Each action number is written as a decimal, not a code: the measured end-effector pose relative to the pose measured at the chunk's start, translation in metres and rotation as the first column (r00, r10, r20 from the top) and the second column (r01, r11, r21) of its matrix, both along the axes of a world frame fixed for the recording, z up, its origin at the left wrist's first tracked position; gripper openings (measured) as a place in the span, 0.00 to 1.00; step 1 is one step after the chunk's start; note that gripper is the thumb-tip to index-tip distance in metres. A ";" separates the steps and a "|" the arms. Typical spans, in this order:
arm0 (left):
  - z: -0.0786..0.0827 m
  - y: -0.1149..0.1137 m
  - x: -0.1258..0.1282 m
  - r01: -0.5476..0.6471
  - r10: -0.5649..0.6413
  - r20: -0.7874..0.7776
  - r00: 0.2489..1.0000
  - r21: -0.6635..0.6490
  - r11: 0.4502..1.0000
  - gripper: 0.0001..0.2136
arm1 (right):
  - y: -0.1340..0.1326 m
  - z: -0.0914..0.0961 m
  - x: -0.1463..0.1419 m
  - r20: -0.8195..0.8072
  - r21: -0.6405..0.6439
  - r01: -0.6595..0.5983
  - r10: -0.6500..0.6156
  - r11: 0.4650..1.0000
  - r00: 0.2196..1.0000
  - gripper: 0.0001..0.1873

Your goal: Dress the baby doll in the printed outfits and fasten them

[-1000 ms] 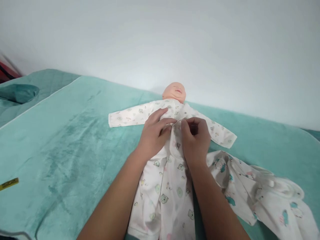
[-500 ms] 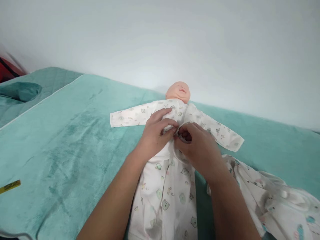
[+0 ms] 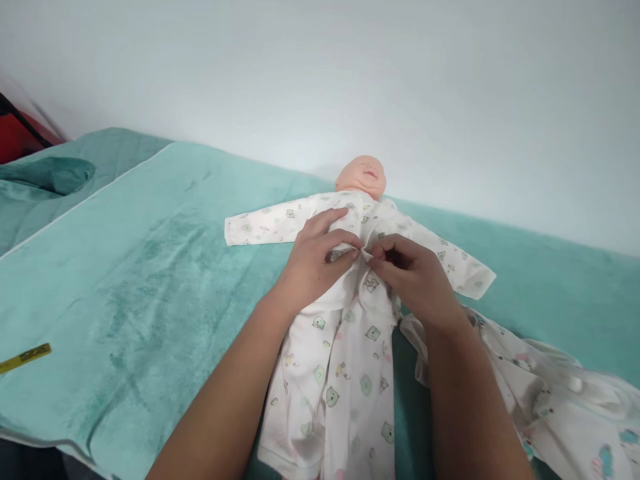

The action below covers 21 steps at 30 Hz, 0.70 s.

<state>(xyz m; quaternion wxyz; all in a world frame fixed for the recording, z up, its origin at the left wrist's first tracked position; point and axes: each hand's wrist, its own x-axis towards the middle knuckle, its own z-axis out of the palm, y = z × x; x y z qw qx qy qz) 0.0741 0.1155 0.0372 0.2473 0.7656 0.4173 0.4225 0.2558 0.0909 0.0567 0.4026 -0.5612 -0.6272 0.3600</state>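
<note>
A baby doll lies on its back, its head toward the wall, dressed in a white printed baby top and matching printed trousers. Both sleeves are spread out to the sides. On the chest, my left hand pinches the front edge of the top between thumb and index finger, its other fingers resting on the cloth. Close beside it, my right hand pinches the other edge of the front opening. The fingertips of both hands nearly meet. Any fastener between them is too small to make out.
A teal padded cover spreads under the doll up to the white wall. Crumpled printed baby clothes lie at the right, near my right forearm. A yellow strip lies at the far left, and something red stands behind.
My right hand has shifted slightly, its fingers now pinching the cloth edge nearer my left fingertips. My left hand stays on the chest. The view has moved a little.
</note>
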 end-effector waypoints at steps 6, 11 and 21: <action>-0.006 0.001 0.002 -0.023 0.024 -0.006 1.000 0.059 0.998 0.08 | 0.003 -0.003 -0.004 0.035 0.046 0.093 -0.094 0.995 0.995 0.03; -0.007 0.001 0.002 -0.026 0.027 -0.008 1.000 0.091 0.996 0.09 | 0.002 -0.004 -0.007 0.045 0.084 0.136 -0.141 0.987 0.989 0.04; -0.004 0.001 0.000 -0.003 0.005 -0.036 0.999 0.062 0.998 0.10 | 0.003 -0.004 -0.014 0.111 0.160 0.209 -0.228 0.965 0.967 0.04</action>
